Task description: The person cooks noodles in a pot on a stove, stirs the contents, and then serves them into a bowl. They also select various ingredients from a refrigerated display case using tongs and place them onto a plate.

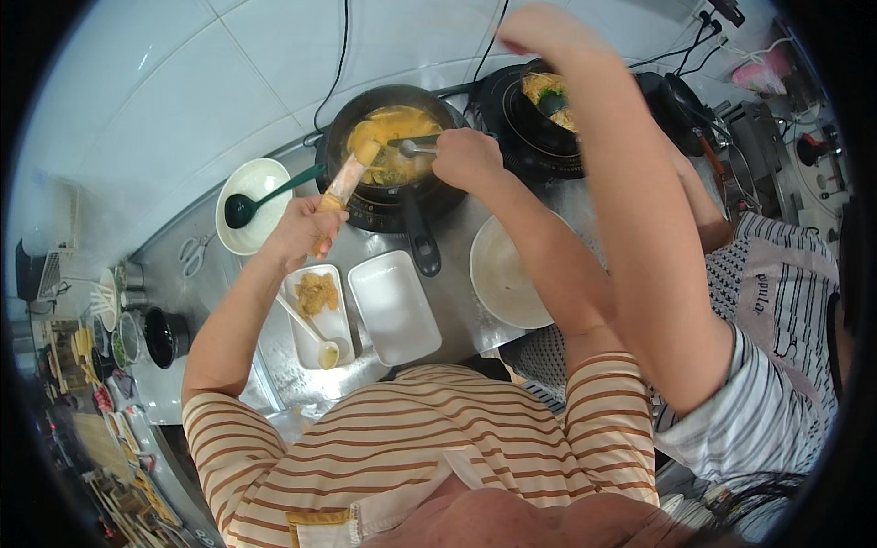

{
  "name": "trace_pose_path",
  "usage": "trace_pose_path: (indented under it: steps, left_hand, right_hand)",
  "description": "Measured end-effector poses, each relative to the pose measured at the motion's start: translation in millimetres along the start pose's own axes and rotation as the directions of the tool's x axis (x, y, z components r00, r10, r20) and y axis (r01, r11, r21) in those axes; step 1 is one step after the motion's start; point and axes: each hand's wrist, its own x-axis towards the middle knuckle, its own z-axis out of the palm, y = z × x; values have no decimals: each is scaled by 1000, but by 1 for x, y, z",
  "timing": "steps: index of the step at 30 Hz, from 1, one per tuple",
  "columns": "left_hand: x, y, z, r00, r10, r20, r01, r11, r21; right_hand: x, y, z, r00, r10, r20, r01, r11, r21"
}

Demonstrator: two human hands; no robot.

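My left hand (pixel 301 229) grips a long pale yellow-ended item (pixel 348 179), whose exact kind I cannot tell; its far tip is over the black pan (pixel 337 130). In the pan is an orange-yellow broth (pixel 404 120) with pieces in it. My right hand (pixel 467 159) is shut on dark-handled utensils, apparently tongs or a spoon with a small metal head (pixel 409 148), reaching over the pan from the right. The pan's black handle (pixel 421 240) points towards me. Left of the pan, a green ladle (pixel 241 209) rests in a white bowl (pixel 229 233).
Nearer me are a white tray (pixel 346 301) with brown food and a pale spoon, a white dish (pixel 395 308), and a large bowl (pixel 503 274). Scissors (pixel 194 257) lie left. A co-worker's raised arm (pixel 630 178) crosses beside a second pan (pixel 538 130) at the right.
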Motion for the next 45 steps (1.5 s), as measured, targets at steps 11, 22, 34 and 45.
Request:
trace_pose_path:
  steps: [11,22,34,45]
  left_hand:
    - [5,-10,-10,1000,1,30,-2,999,35]
    - [15,-12,-12,995,44,90,-45,999,14]
    - [26,-7,0,998,40,52,-43,997,59]
    - [31,-4,7,992,128,24,-130,969,208]
  right_hand:
    - [-6,14,6,960,-142,-242,84,968,-236]
    - [-20,-7,-14,988,-104,-111,89,987,-137]
    - [-31,-25,-7,937,-316,-149,299,946,-126]
    - [-20,-40,-14,932,-358,-61,345,924,-163]
